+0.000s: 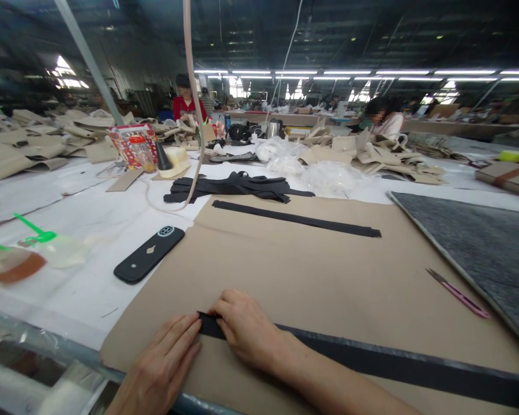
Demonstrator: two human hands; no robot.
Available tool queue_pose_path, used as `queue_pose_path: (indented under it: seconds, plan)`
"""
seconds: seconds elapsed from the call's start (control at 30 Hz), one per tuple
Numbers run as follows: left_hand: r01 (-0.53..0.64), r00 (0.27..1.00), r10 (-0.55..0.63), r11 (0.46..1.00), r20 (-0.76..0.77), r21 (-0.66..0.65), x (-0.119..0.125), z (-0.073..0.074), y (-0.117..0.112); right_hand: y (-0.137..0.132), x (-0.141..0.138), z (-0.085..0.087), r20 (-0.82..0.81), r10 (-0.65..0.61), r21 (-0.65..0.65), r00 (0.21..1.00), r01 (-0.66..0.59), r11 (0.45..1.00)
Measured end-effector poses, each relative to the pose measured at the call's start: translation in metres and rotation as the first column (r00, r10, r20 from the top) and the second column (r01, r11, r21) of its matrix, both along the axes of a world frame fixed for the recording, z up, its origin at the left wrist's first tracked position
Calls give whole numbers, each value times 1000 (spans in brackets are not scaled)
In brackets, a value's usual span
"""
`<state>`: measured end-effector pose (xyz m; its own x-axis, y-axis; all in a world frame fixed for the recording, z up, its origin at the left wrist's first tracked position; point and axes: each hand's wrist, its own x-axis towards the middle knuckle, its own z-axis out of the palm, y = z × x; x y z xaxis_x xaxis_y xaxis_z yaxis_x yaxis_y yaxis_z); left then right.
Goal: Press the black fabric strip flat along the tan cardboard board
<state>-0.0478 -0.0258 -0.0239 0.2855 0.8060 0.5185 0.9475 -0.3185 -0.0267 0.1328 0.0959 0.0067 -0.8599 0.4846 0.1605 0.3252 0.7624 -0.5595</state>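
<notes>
A long black fabric strip point(393, 363) lies along the near side of a beige sheet point(294, 271), running off to the lower right. At the strip's left end, my left hand point(160, 360) has its fingers together, the tips pressed on the end. My right hand point(244, 328) is closed, its fingers pinching the strip just right of that end; my forearm crosses over part of it. Several narrow black strips point(296, 219) lie stacked farther back on the sheet. Behind them is a loose pile of black strips point(229, 187).
A black phone point(149, 255) lies left of the sheet, near plastic bottles with green tops point(15, 262). Pink-handled thread snips point(458, 294) lie right, beside a grey felt panel point(480, 242). A hose point(198, 115) hangs down. Two people work beyond piles of beige pieces point(372, 153).
</notes>
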Motion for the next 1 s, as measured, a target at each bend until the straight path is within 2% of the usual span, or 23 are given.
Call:
queue_pose_path:
  seconds: [0.2,0.53,0.67,0.87,1.0]
  plan:
    - [-11,999,12,999,40,-38,0,-4,-1,-3,5,-7,15,62,121,998,-64,991]
    - [-16,1000,17,998,23,-68,-4,-5,-2,-10,7,-6,97,76,348,992,-105,931]
    - [-12,999,16,996,41,-85,-5,-4,-2,-11,7,-1,118,74,364,990,-112,925]
    - [-123,986,135,984,93,-125,-15,-6,-5,-9,5,7,149,96,330,984,-142,933]
    - [-96,994,100,990,37,-107,-18,-4,-4,-9,1,8,172,94,310,981,-144,940]
